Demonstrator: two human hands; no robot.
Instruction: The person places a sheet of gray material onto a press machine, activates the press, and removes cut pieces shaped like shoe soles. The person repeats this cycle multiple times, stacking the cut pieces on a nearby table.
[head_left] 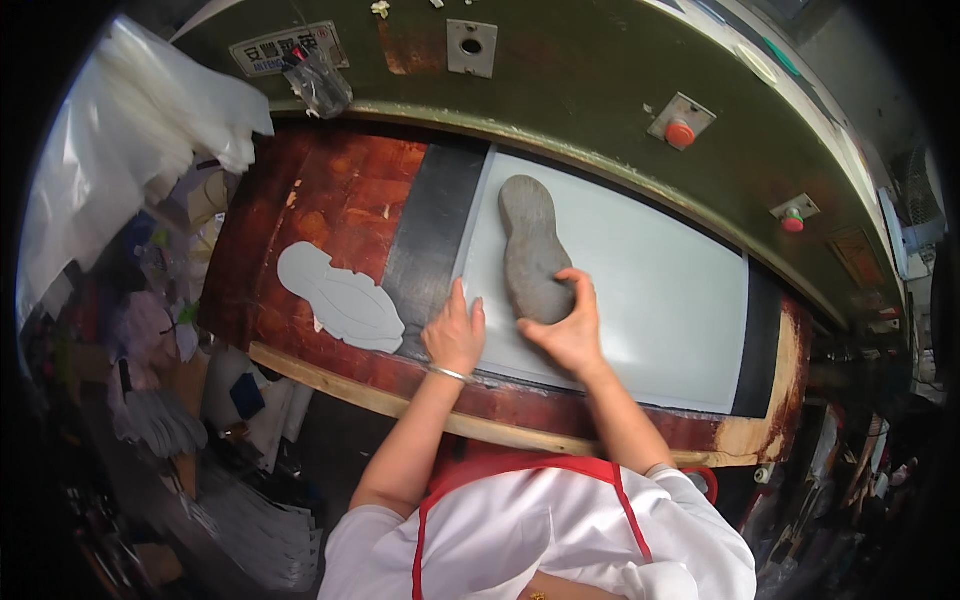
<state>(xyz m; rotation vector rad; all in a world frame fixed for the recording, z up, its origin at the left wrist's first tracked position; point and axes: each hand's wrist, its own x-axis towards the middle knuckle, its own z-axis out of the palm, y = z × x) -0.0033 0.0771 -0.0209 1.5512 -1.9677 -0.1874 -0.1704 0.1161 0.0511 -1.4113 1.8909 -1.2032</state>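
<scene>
A thick, grey-brown, shoe-sole-shaped block (530,225) lies on a pale grey sheet (660,300), towards the sheet's left end. My right hand (574,335) clasps the block's wider near end, thumb on one side and fingers on the other. Just left of it, my left hand (456,335) rests at the sheet's left edge, its index finger stretched out and nothing held. Light grey sole-shaped pieces (340,297) lie on the reddish-brown board, left of my left hand. Whether the block's underside has a blade is hidden.
Beyond the table stands a dark green machine beam (580,90) with a red push button (680,134) and a smaller red button (793,220). A clear cup (322,88) hangs there. Plastic sheeting (130,130) drapes at the left. A wooden strip (400,400) edges the table's near side.
</scene>
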